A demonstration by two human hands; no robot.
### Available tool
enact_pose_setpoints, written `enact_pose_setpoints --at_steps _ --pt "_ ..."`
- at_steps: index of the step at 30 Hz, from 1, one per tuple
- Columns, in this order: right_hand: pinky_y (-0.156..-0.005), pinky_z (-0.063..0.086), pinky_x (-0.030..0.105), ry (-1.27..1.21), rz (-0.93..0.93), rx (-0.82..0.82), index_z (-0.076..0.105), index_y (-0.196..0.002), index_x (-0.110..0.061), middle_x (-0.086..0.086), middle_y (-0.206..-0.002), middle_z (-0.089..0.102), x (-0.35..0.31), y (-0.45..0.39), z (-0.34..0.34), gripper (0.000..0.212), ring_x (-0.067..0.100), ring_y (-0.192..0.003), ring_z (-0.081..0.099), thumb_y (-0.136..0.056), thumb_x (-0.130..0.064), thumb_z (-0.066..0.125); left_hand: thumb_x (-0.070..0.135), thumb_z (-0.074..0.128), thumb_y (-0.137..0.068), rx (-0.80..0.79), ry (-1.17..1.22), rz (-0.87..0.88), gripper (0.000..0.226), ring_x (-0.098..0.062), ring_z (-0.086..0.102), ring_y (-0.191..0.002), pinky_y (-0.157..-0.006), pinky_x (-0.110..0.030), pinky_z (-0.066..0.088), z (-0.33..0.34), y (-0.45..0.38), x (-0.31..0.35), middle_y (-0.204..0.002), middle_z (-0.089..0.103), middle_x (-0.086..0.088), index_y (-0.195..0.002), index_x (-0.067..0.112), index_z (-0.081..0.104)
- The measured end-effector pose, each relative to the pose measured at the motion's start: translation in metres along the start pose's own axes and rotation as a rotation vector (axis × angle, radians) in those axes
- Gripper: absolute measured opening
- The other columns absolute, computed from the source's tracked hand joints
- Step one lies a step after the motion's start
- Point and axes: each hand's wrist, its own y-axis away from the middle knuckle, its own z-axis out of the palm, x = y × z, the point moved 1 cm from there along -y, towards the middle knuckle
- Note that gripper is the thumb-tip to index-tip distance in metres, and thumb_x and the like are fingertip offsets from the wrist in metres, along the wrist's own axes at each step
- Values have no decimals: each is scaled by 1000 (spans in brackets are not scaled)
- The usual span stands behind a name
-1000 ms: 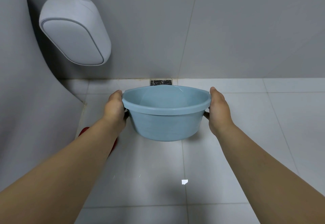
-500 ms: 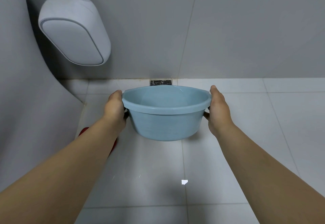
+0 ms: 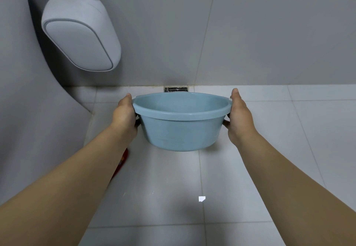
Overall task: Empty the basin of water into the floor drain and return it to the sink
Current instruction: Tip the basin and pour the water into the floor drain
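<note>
Just short of the floor drain (image 3: 175,89), the blue basin (image 3: 181,130) hung level, left hand (image 3: 125,116) and right hand (image 3: 238,114) gripping its rim handles; tipping its far edge slowly toward the grate would likely limit splashing.

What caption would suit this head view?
Both hands, left hand and right hand, hold a blue basin above the floor near the drain.

A white paper scrap (image 3: 201,198) lies on the tiled floor (image 3: 250,197).
</note>
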Motion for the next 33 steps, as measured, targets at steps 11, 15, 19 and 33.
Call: enact_pose_setpoints --at_steps 11,15,19,33 --pt "-99 50 38 -7 -30 1 47 -124 -30 -12 -116 58 -10 1 3 39 5 -107 57 -99 -60 44 40 43 -104 11 6 -5 44 -26 65 -115 -103 -46 51 -2 0 11 -124 68 -7 -137 13 54" --pt "-93 52 36 -60 -22 -21 51 -126 -26 -10 -117 60 -11 2 3 44 10 -109 59 -98 -60 48 38 44 -104 26 24 -17 42 -24 64 -100 -95 -42 53 -1 0 13 -102 67 -3 -136 12 56" --pt "-84 52 34 -190 12 -64 56 -117 -23 -6 -113 59 -12 0 1 35 12 -98 62 -95 -50 59 36 43 -104 30 36 -24 41 -25 61 -94 -94 -42 53 -2 -2 15 -94 64 -3 -134 11 56" --pt "-87 36 34 -354 -54 -318 51 -76 -23 -9 -78 52 -8 3 -14 13 17 -80 50 -86 -21 60 35 44 -104 44 55 -27 28 -24 62 -96 -102 -47 52 -2 2 22 -94 64 -2 -121 16 56"
